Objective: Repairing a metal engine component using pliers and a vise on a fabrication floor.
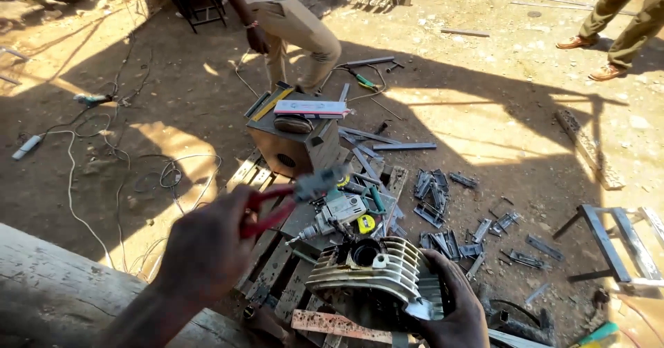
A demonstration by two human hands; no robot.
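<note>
Gripping red-handled pliers (pixel 290 199), left hand (pixel 207 248) should approach squarely while right hand (pixel 453 306) holds the finned engine cylinder (pixel 373 268) steady.

Ahead of you a metal box (pixel 294 147) stands on a wooden pallet (pixel 266 251), with a drill (pixel 332 213) and a yellow tape measure (pixel 366 223) lying just beside it. Cut metal brackets (pixel 443 213) litter the dirt to your right, near a steel frame (pixel 615 241). White cable (pixel 76 182) snakes across the ground to your left, and a person in tan trousers (pixel 304 33) stands beyond the box.
</note>
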